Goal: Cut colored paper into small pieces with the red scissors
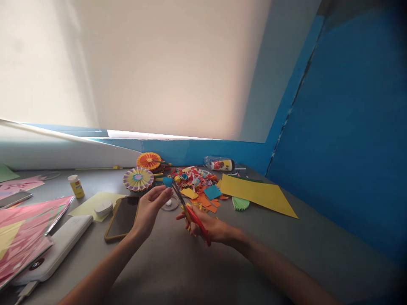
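My left hand (149, 211) is closed, thumb and fingers pinching a small blue piece of paper (167, 181) above the table. In my right hand (213, 226) is a pair of scissors (197, 221) with red handles, the blades pointing up and left. The blade tips are right beside the blue paper; whether they touch it I cannot tell. Behind both hands lies a heap of colourful paper scraps (193, 177). A larger blue paper piece (212, 192) rests on its front edge.
Two pleated paper rosettes, one orange (149, 161) and one yellow-purple (133, 180), sit behind my left hand. A phone (122, 220), white power bank (68, 237) and glue bottle (76, 187) are left. Yellow paper (257, 190) and a green pleated fan (241, 204) lie right, near the blue wall (343, 127).
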A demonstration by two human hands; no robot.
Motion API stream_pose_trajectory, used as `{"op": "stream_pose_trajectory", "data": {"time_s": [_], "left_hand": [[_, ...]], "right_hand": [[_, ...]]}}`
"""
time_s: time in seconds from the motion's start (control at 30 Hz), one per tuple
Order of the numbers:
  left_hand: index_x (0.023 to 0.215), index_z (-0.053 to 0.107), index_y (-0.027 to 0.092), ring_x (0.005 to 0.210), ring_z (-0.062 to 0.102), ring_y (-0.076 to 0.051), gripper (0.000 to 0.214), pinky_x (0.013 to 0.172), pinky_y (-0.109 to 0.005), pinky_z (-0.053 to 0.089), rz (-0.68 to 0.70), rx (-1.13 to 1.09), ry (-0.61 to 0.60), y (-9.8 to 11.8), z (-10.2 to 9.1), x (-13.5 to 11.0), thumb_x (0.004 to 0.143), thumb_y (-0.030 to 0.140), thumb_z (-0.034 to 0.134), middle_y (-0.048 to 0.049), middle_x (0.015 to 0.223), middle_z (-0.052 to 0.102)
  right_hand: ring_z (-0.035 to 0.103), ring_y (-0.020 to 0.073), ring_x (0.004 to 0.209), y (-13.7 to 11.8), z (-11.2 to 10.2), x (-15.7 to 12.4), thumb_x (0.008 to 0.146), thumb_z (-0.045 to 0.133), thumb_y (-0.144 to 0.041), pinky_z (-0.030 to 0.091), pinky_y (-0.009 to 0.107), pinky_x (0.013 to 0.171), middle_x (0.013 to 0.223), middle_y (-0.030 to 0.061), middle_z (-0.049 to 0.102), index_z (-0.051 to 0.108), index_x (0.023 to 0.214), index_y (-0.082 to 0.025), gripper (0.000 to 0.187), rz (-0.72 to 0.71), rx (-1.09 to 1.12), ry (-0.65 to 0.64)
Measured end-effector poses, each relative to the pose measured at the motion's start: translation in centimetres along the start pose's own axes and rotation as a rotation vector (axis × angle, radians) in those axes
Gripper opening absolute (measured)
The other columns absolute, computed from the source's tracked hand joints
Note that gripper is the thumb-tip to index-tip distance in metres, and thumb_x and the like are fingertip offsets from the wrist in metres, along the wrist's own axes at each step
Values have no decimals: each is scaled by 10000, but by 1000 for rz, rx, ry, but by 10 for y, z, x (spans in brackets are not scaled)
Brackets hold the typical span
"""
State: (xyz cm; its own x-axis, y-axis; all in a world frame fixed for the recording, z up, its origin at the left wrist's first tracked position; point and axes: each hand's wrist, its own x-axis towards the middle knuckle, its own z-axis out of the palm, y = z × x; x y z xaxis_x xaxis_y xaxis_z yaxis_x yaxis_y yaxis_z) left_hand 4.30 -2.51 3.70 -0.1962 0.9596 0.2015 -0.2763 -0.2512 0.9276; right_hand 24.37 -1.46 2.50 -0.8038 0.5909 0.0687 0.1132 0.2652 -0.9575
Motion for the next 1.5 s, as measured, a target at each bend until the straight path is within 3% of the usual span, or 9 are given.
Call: {"op": "stream_pose_trajectory", "data": {"time_s": [0.13, 0.37, 0.5, 0.83, 0.97, 1.3, 1.5], "left_hand": [[912, 657, 155, 924, 638, -191, 334, 891, -301, 469, -1, -36, -14, 2, 0, 0, 660, 345, 766, -43, 900, 698], [909, 653, 163, 879, 649, -200, 369, 837, -293, 478, -38, 1, -63, 1, 1, -2, 631, 370, 780, -54, 856, 706], [877, 671, 167, 839, 645, -187, 346, 810, -279, 479, -75, 39, -105, 0, 1, -3, 630, 384, 777, -48, 829, 703], [840, 686, 168, 854, 630, -160, 289, 832, -252, 470, -117, -15, -134, -3, 4, -7, 642, 357, 779, -29, 832, 689], [840, 680, 159, 876, 630, -164, 281, 873, -269, 465, -133, -49, -135, -4, 4, -8, 648, 337, 780, -33, 839, 683], [868, 693, 156, 863, 642, -167, 295, 880, -280, 470, -123, -25, -143, -4, 3, -8, 655, 345, 774, -41, 855, 704], [872, 695, 162, 862, 643, -161, 272, 874, -274, 474, -132, -14, -153, -4, 2, -8, 672, 332, 767, -40, 854, 715]], "right_hand": [[436, 111, 723, -5, 0, -1, 763, 563, -633, 399, 263, 681, 881, 16, 437, 368, 1225, -153, 694, -13, -21, -100], [452, 143, 806, 4, 6, -1, 761, 604, -584, 392, 253, 652, 973, 52, 464, 339, 1269, -190, 695, 10, -63, -43], [429, 114, 706, 3, 9, 0, 772, 586, -592, 376, 247, 606, 959, 53, 473, 296, 1265, -185, 703, 19, -17, -23], [467, 140, 769, -11, 20, -2, 818, 502, -612, 416, 281, 684, 920, 42, 478, 369, 1163, -179, 570, 57, -83, 84], [468, 152, 806, -14, 24, -2, 798, 447, -688, 420, 292, 702, 965, 65, 460, 377, 1090, -177, 592, -11, -103, 127], [397, 106, 686, -9, 24, -2, 821, 494, -620, 391, 275, 657, 992, 53, 431, 338, 933, -212, 450, -79, -21, 105], [353, 112, 647, -10, 26, -6, 857, 440, -602, 352, 270, 609, 829, 1, 413, 366, 965, -216, 408, -48, -7, 88]]}}
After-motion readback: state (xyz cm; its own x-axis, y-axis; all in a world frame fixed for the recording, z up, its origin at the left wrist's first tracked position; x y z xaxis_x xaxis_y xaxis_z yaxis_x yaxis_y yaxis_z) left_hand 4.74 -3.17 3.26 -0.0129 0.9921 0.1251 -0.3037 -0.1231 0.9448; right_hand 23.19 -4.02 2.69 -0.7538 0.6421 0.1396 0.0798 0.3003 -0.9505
